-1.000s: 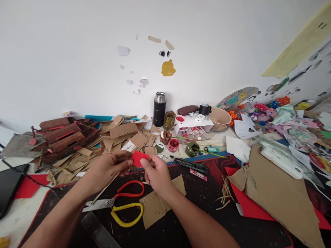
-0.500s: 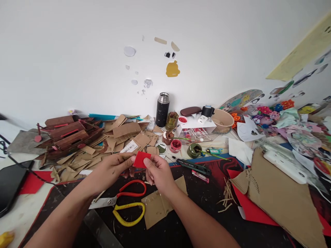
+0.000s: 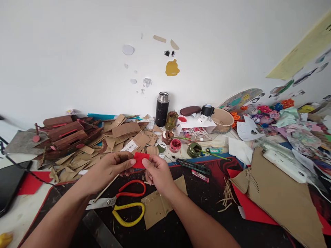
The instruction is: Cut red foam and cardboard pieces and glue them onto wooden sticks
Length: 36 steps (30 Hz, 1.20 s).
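Observation:
A small red piece of corrugated cardboard [image 3: 140, 160] is pinched between both hands above the dark mat, its ridged face showing. My left hand [image 3: 115, 167] grips its left edge between thumb and fingers. On its right side, the thumb of my right hand [image 3: 159, 172] presses against the face, with fingers curled behind. Below the hands lie scissors [image 3: 129, 205] with one red and one yellow handle, blades pointing left. A flat brown cardboard piece [image 3: 157, 208] rests under my right forearm. Near the scissor blades is a thin stick [image 3: 106, 188].
Cardboard scraps [image 3: 126, 131] and brown model boats [image 3: 68, 134] crowd the left back. Behind stand a black flask [image 3: 162, 109] and open paint jars [image 3: 175, 145]. A utility knife [image 3: 192, 166] lies right of the hands. A large cardboard sheet [image 3: 284, 196] covers the right; a metal ruler [image 3: 100, 229] lies in front.
The red piece has turned in my fingers, from a smooth-looking face to a ridged one. Both hands stay in nearly the same place.

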Each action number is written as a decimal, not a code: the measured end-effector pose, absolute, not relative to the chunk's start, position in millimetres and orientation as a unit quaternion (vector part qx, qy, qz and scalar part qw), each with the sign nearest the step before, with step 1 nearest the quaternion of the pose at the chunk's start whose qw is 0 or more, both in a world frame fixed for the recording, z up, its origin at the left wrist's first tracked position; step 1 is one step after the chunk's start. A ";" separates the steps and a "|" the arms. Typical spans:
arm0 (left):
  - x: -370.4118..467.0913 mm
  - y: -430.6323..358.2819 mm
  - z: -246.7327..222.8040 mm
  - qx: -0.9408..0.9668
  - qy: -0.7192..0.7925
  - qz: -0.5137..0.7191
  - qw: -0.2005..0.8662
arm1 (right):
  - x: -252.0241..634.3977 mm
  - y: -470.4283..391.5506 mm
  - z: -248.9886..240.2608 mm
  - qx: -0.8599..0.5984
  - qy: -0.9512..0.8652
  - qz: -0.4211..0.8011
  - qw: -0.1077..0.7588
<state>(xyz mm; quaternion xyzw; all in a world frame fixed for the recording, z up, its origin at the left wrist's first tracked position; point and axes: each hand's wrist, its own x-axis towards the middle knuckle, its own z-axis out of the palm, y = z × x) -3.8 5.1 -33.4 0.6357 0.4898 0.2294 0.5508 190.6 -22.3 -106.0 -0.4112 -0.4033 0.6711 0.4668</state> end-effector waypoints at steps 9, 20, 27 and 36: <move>-5.5 7.5 -37.6 0.664 0.516 0.221 0.494 | 191.0 -22.3 -105.7 -0.412 -0.404 0.669 0.469; -5.1 1.1 -34.4 0.765 0.506 0.284 0.280 | 191.3 -22.0 -106.7 -0.381 -0.338 0.707 0.491; -1.6 1.4 -42.9 0.838 0.402 0.340 0.140 | 190.0 -20.9 -109.2 -0.369 -0.296 0.747 0.468; -0.9 3.0 -39.7 0.774 0.515 0.300 0.213 | 190.1 -18.9 -104.8 -0.441 -0.311 0.673 0.506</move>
